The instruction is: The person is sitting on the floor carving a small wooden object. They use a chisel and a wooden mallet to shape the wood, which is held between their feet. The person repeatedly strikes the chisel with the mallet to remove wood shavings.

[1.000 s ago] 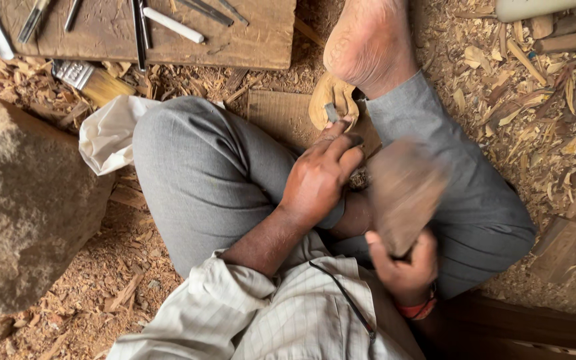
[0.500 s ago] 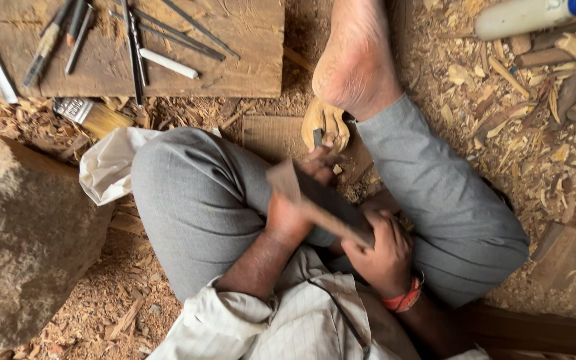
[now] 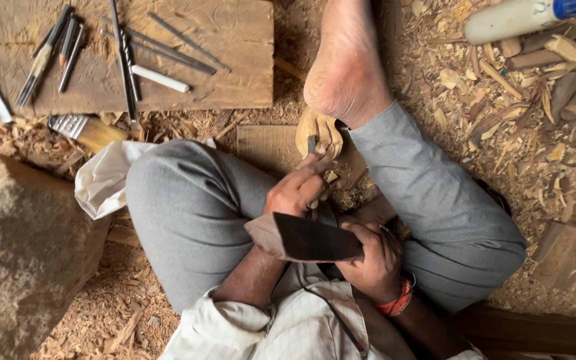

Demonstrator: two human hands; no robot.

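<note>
Left hand (image 3: pixel 298 190) gripped a chisel (image 3: pixel 312 145) set against the pale wood carving (image 3: pixel 318 130) under the bare foot (image 3: pixel 345 67). Right hand (image 3: pixel 375 257) clamped a dark wooden block (image 3: pixel 305 239) just above the lap, hands near but apart.

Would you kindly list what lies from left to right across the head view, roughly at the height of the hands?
Stone block → white cloth → left hand gripping a chisel → dark wooden mallet → right hand → wood shavings.
</note>
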